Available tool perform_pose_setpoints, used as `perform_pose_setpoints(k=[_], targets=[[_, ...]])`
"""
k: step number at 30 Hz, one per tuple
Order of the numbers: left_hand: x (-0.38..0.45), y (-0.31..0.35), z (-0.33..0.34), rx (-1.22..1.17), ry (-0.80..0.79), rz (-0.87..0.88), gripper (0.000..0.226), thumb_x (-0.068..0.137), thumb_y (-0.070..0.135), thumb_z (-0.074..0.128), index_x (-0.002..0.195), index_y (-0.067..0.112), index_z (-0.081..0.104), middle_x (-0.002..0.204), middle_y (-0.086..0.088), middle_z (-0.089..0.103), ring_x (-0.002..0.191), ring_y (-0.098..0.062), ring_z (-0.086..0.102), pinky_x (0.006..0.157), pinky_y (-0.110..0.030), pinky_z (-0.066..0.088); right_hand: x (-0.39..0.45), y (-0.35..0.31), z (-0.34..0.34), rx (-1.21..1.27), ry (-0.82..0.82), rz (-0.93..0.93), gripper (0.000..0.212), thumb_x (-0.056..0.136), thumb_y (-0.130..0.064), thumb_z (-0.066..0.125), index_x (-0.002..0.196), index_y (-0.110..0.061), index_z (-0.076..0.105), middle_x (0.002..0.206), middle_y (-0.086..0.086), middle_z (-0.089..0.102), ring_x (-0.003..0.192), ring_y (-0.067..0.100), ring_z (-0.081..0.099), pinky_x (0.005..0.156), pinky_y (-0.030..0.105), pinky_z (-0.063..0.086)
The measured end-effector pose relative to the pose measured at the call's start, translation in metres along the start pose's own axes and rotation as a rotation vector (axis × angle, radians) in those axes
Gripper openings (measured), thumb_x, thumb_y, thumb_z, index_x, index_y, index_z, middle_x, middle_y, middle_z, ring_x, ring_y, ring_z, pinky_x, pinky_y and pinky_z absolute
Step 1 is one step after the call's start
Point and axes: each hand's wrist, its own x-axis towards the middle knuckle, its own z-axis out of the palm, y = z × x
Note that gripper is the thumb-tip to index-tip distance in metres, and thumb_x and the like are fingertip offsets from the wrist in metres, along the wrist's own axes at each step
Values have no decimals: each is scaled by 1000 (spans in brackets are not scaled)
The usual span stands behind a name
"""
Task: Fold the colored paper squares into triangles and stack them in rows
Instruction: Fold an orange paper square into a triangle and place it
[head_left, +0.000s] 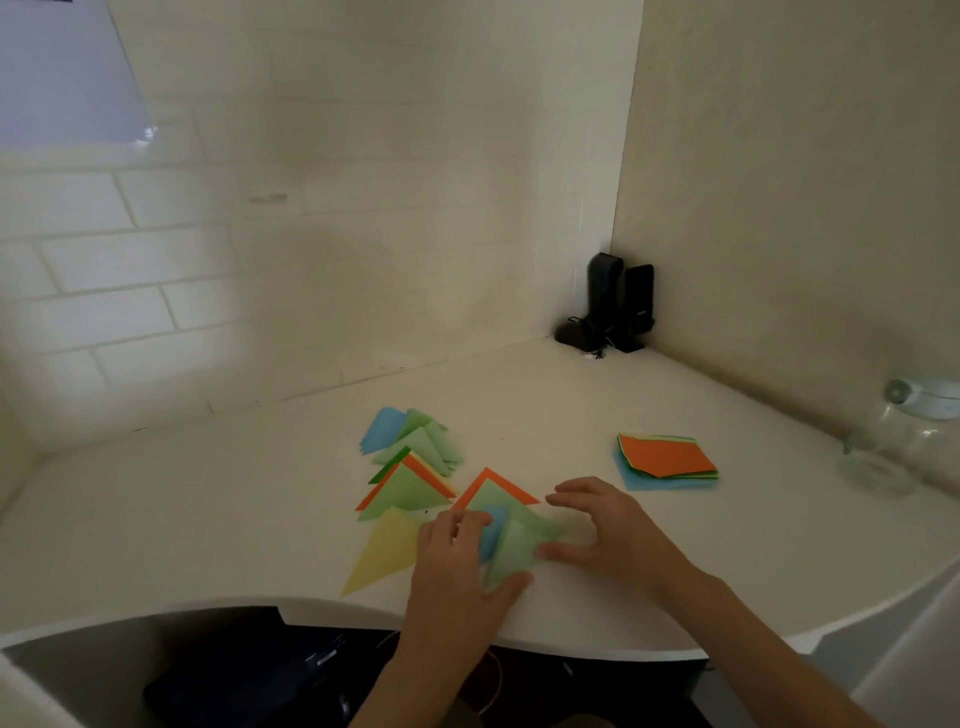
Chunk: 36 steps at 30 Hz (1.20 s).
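A light green paper (514, 551) lies near the front edge of the white counter (260, 519), on a row of folded triangles with an orange one (488, 480) at its far end. My left hand (457, 561) pinches the green paper's left side, thumb under its near corner. My right hand (608, 525) presses its right edge with thumb and fingertips. A second row of folded triangles (410, 467) in blue, green and orange runs to the left, ending in a yellow triangle (384, 553). A stack of unfolded squares (667, 460), orange on top, lies to the right.
Two black speakers (618, 304) stand in the back corner where the tiled wall meets the side wall. A clear glass object (878, 467) sits at the far right. The counter's curved front edge runs just below my hands, with a dark space beneath.
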Motion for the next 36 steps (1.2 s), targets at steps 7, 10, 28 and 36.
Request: perform_pose_setpoints(k=[7,10,28,36], targets=[[14,-4,3,119,-200,-55,46,87,41,58,126,22,44,132,6,44,114,-15,32,94,-22,29,11,-3,10,-86,-94,5,65,75,-60,63,131,-30,50,134,-9,48,119,11,42,104,29,32],[31,-9,7,147,-225,-39,37,89,35,56,122,20,48,125,4,49,111,-15,35,94,-23,29,19,1,13,-100,-104,26,60,79,-57,60,131,-28,51,131,-7,48,117,13,43,101,28,34],[172,-61,73,175,-313,5,24,93,9,40,111,10,56,117,-7,54,103,-23,39,87,-29,31,150,30,28,-60,70,198,30,88,-23,57,111,-5,62,111,12,57,107,24,50,80,27,37],[184,-70,70,161,-287,24,39,91,30,53,127,14,49,124,-5,50,111,-22,36,92,-29,32,145,30,26,-96,96,182,40,91,-37,52,127,-19,54,127,1,48,114,20,45,95,37,39]])
